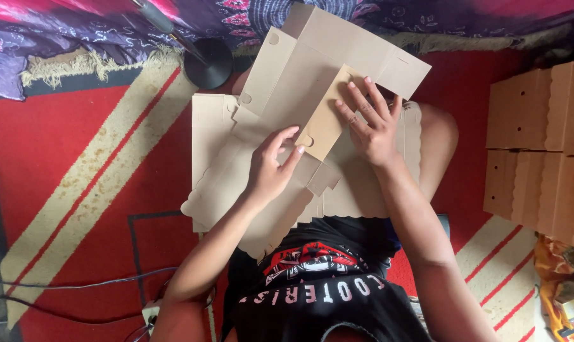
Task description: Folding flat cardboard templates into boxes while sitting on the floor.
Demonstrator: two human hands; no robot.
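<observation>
Hands on flat cardboard box blank (287, 82), left hand (271, 168) fingers pinching folded flap (328, 117), right hand (372, 123) fingers spread, pressing it

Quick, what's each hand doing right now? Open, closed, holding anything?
Left hand: fingers curled, pinching the edge of the folded cardboard flap.
Right hand: open, fingers spread, pressing flat on the same flap.
</observation>
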